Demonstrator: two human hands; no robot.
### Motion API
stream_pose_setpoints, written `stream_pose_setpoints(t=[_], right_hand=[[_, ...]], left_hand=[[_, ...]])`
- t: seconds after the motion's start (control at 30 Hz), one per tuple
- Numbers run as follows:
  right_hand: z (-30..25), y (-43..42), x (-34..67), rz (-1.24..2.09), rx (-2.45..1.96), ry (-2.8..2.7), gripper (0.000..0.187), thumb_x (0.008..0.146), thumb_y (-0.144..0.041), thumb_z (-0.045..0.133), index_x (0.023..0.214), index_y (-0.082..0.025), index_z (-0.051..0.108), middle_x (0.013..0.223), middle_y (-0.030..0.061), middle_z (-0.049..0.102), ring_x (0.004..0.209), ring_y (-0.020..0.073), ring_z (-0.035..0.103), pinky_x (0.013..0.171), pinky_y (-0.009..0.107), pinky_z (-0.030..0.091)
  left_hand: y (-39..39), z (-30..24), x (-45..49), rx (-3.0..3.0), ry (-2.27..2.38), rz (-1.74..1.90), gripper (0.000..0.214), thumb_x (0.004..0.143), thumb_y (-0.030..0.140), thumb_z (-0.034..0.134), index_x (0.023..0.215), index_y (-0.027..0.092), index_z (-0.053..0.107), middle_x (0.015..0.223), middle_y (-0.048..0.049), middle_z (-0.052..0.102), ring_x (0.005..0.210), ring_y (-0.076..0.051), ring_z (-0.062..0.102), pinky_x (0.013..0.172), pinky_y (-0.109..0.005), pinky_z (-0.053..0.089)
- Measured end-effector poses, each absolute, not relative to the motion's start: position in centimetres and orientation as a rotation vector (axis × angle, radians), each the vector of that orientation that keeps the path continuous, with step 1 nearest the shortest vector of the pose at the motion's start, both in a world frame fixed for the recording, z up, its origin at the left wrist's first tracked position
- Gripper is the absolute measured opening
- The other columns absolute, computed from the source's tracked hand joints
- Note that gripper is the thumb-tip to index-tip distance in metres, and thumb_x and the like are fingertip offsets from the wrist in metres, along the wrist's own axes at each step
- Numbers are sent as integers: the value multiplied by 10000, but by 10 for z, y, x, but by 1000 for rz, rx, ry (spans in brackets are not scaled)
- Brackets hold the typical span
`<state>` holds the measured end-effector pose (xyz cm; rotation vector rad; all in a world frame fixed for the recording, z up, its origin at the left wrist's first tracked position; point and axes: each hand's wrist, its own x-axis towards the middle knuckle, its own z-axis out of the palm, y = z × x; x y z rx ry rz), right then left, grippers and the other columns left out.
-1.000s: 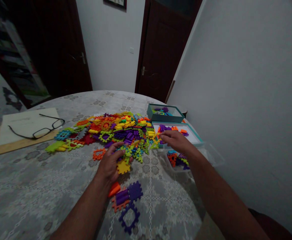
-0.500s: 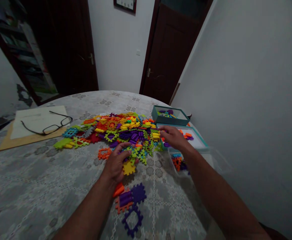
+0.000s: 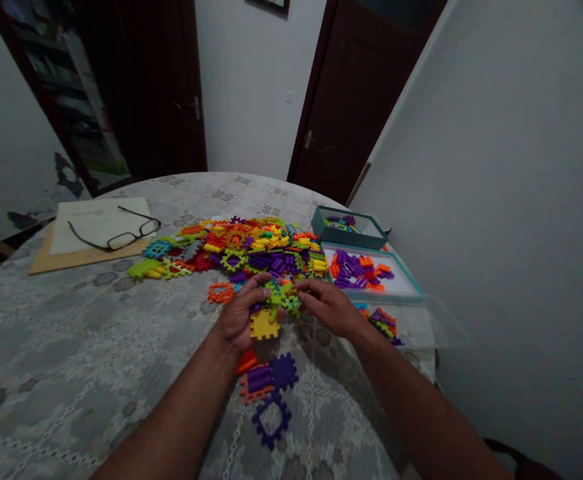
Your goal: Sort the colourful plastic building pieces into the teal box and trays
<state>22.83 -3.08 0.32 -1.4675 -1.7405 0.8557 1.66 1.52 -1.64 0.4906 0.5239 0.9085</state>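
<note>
My left hand (image 3: 244, 313) is closed around a cluster of lime-green interlocking building pieces (image 3: 274, 300). A yellow square building plate (image 3: 264, 325) shows just below its fingers; I cannot tell whether it is held too. My right hand (image 3: 328, 307) is at the right side of the green cluster, thumb and fingertips pinched together. What lies between those fingertips is too small to make out. Nearer me on the table are an orange piece (image 3: 246, 362), purple ribbed pieces (image 3: 260, 379), a purple square plate (image 3: 284, 372) and a purple ring-shaped plate (image 3: 272, 419).
A heap of colourful building pieces (image 3: 241, 250) spreads beyond my hands. At right stand a teal box (image 3: 344, 233), a white teal-rimmed tray (image 3: 404, 287) with purple and orange pieces, and a clear plastic container (image 3: 441, 327). Glasses (image 3: 121, 240) rest on papers (image 3: 64, 233) at left.
My right hand has moved left and nearer me, from the tray's left edge to the green pieces in my left hand. The view has shifted slightly; the heap looks unchanged.
</note>
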Motion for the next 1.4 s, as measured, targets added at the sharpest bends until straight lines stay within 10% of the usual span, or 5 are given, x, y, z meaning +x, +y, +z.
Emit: stream_pose_setpoints(t=[0.53,1.4], right_hand=[[8,-26,265,927,-1513,-1282,193,885,-319,586,1055,-229,588,637,-47,651,577,151,635,575,260,515],[25,-110,357,251,-2087,-1586,227,867,-287,499,980,-221,684,920,45,730,843,234,659,785,366,506]], left_hand=[[17,-17,24,474,694,962,421,694,98,755,1090,190,646,1169,-70,715,663,-156,685,526,-334,637],[15,-18,31,635,804,941,643,683,102,795,1291,265,663,1046,-37,741,616,-137,672,544,-307,644]])
